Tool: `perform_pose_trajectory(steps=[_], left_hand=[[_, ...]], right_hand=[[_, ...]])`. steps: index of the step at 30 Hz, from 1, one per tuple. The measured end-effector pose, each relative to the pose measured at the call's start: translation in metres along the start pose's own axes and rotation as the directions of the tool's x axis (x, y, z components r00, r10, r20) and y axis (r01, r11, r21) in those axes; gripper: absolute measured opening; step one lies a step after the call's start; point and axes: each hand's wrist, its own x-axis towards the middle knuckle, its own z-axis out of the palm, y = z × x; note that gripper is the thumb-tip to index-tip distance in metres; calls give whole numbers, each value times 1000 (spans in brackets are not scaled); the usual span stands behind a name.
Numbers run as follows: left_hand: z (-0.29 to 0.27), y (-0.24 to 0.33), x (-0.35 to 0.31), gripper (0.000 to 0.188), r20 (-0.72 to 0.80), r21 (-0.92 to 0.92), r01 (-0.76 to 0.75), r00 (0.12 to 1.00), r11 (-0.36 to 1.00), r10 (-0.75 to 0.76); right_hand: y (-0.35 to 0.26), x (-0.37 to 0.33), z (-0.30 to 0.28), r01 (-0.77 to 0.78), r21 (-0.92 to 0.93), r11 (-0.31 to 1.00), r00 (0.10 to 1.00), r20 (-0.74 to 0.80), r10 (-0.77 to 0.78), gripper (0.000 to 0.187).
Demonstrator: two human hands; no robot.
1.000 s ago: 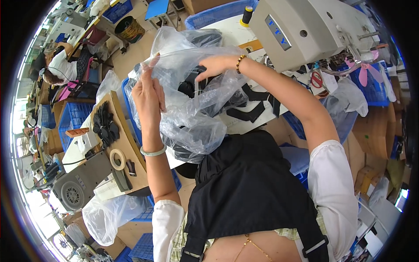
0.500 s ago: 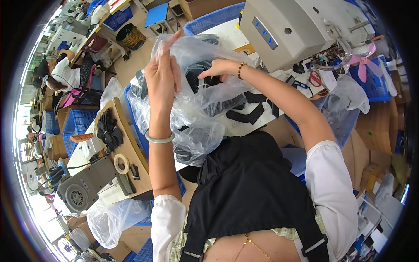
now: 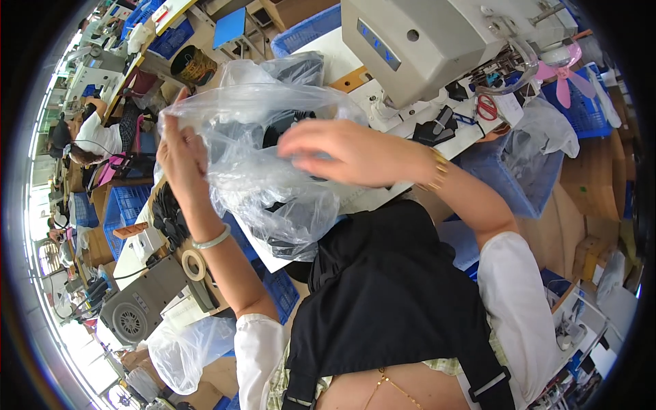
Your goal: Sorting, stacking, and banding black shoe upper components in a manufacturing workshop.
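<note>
A large clear plastic bag (image 3: 270, 174) lies crumpled on the white table in front of me, its mouth spread toward the far side. My left hand (image 3: 183, 154) grips the bag's rim on the left and holds it up, with the index finger extended along the film. Black pieces (image 3: 281, 128) show through the film; their exact kind is unclear. Over the bag's right side is my right hand (image 3: 342, 152), fingers stretched out and slightly smeared by motion, with nothing visible in them. It hides part of the bag and tabletop.
A grey sewing machine (image 3: 410, 51) stands at the far right, with red-handled scissors (image 3: 486, 107) and flat black pieces (image 3: 434, 130) close by. A pink fan (image 3: 564, 74) is beyond. Blue crate (image 3: 509, 171) at right; tape roll (image 3: 193, 265) and black gloves-like bundle (image 3: 169, 213) at left.
My left hand has moved left and down, pulling the bag's rim wider. My right hand has come out from the bag's opening toward me. The black angular pieces beside the bag no longer show.
</note>
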Motion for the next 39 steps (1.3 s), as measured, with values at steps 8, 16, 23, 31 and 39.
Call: perform_pose_trajectory(steps=[8,16,23,31,39], left_hand=[[-22,-13,-2,48,-13,-12,50,999,999,-50],[-21,-14,-4,47,9,-26,62,998,998,-62],[-36,-24,-9,47,-12,23,81,997,996,-81],[-27,-27,-13,47,62,-9,116,991,993,-115],[-27,-8,-39,47,27,-23,126,992,992,-125]], right_hand=[[96,-157,45,-566,-428,705,766,46,642,29],[141,-169,98,-591,-443,674,779,-97,620,41],[118,-187,73,-717,-454,529,609,-38,792,26],[171,-158,58,-685,110,720,585,-505,634,29],[1,-85,57,-69,-90,993,805,-593,2,22]])
